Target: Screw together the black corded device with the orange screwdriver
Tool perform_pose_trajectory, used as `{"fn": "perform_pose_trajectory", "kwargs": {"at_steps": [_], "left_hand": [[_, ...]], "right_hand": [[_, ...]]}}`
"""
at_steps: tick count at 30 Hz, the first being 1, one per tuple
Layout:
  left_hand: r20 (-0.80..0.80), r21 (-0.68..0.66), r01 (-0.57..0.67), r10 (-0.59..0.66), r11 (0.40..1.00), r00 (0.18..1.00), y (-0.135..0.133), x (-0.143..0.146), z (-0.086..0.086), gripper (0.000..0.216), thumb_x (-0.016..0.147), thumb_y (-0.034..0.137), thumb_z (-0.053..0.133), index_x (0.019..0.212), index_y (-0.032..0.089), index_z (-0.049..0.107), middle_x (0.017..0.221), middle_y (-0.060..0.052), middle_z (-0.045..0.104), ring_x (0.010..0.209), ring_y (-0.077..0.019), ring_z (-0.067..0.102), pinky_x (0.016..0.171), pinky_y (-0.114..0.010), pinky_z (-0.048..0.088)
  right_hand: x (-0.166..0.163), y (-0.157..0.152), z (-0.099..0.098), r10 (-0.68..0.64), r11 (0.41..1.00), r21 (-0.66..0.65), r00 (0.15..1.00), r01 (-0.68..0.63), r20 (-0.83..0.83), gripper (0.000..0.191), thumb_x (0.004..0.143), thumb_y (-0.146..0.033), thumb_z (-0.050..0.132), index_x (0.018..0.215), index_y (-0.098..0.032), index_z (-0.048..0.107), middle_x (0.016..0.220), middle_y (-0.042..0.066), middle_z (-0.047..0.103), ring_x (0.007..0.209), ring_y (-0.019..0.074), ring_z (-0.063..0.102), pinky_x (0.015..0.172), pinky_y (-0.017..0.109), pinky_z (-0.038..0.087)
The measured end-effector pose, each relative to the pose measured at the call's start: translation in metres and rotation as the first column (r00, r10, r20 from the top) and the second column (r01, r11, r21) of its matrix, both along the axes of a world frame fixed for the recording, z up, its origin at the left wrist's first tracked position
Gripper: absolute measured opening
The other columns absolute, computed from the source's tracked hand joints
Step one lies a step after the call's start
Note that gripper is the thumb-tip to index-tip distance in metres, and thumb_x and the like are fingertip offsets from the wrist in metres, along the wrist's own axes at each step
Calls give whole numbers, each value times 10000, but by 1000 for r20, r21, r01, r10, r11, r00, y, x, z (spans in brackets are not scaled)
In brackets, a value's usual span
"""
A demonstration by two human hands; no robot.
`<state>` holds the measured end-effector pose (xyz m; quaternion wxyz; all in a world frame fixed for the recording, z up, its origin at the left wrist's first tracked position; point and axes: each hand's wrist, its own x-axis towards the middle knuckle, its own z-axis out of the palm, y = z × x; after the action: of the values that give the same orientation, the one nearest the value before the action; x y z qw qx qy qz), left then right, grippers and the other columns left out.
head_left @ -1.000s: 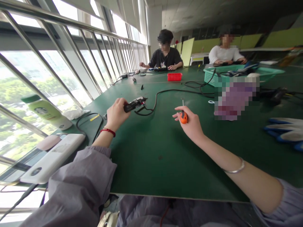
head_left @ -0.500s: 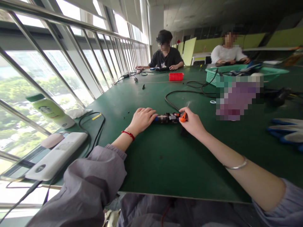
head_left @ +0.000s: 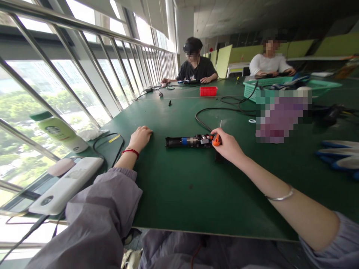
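Black tool (head_left: 199,141), barrel (head_left: 174,142) leftward, parallels near desk edge (head_left: 213,232) — right hand (head_left: 228,145), clutching screwdriver (head_left: 217,140), partly hides it; left hand (head_left: 139,138) — grip unclear.

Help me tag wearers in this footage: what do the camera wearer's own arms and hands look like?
Both hands, left and right, are gloveless. The left sleeve is loose, greyish lilac, with a gathered cuff above a thin red bracelet. The matching right sleeve ends near the elbow, leaving a silver bangle showing on the forearm.
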<state>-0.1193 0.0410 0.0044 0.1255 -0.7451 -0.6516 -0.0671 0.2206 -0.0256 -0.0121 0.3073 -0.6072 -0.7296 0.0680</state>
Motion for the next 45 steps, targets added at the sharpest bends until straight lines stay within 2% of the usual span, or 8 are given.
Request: {"fn": "perform_pose_trajectory", "kwargs": {"at_steps": [6, 10, 15, 20, 26, 34, 39, 45], "left_hand": [[94, 22, -37, 34, 999, 995, 0, 0, 4, 297, 817, 315, 439, 949, 204, 681, 1035, -67, 652, 917, -218, 609, 770, -296, 473], [167, 16, -138, 134, 990, 977, -10, -5, 16, 282, 768, 278, 460, 954, 209, 662, 958, -55, 688, 888, -226, 625, 742, -299, 480], [100, -69, -257, 263, 964, 959, -23, -19, 33, 301, 697, 246, 484, 903, 204, 700, 935, -85, 700, 876, -275, 633, 682, -329, 497], [59, -77, -228, 233, 971, 971, -24, -13, 31, 331, 686, 209, 480, 900, 209, 733, 932, -77, 713, 857, -264, 645, 732, -330, 508], [-35, -99, -223, 220, 970, 975, -23, 2, 26, 328, 689, 189, 496, 905, 208, 742, 936, -97, 711, 862, -275, 648, 722, -337, 508], [-65, -148, -201, 194, 968, 979, -26, 6, 29, 296, 724, 204, 506, 912, 220, 734, 940, -81, 710, 865, -258, 646, 710, -308, 511], [-154, -174, -182, 156, 968, 976, -29, 11, 32, 304, 758, 200, 482, 944, 193, 723, 978, -97, 703, 899, -251, 643, 738, -293, 503], [-176, -160, -210, 181, 965, 968, -29, 14, 32, 309, 792, 201, 463, 971, 188, 715, 991, -100, 699, 924, -251, 641, 742, -281, 492]], "right_hand": [[-1, -2, 2, -4, 1000, -7, 1000, 4, 22, 319, 723, -174, 520, 1036, -227, 555, 889, 60, 658, 753, 206, 609, 645, 269, 429], [0, -1, 2, 1, 1000, -8, 999, -1, 34, 324, 728, -181, 525, 1047, -228, 555, 874, 60, 655, 731, 201, 606, 623, 263, 424], [2, 0, 1, 1, 1000, -2, 999, -1, 45, 313, 730, -173, 520, 1036, -231, 554, 843, 52, 649, 716, 197, 601, 612, 257, 420], [2, 0, 1, 6, 1000, -9, 999, -5, 42, 312, 734, -176, 523, 1039, -232, 550, 867, 54, 654, 734, 202, 609, 631, 263, 429], [1, 0, 2, 11, 1000, -26, 999, -10, 40, 321, 729, -172, 535, 1045, -229, 546, 893, 59, 658, 756, 208, 615, 647, 269, 434], [0, -2, 4, 9, 1000, -30, 999, -8, 34, 316, 731, -168, 532, 1041, -224, 552, 888, 62, 661, 750, 206, 619, 636, 265, 430], [0, -1, 4, 13, 1000, -25, 999, -12, 44, 314, 729, -184, 534, 1039, -228, 546, 846, 45, 647, 720, 187, 609, 625, 255, 427], [2, -3, 8, 50, 998, -32, 995, -47, 90, 377, 715, -244, 583, 1086, -213, 524, 847, 55, 633, 717, 192, 597, 640, 270, 433]]}}
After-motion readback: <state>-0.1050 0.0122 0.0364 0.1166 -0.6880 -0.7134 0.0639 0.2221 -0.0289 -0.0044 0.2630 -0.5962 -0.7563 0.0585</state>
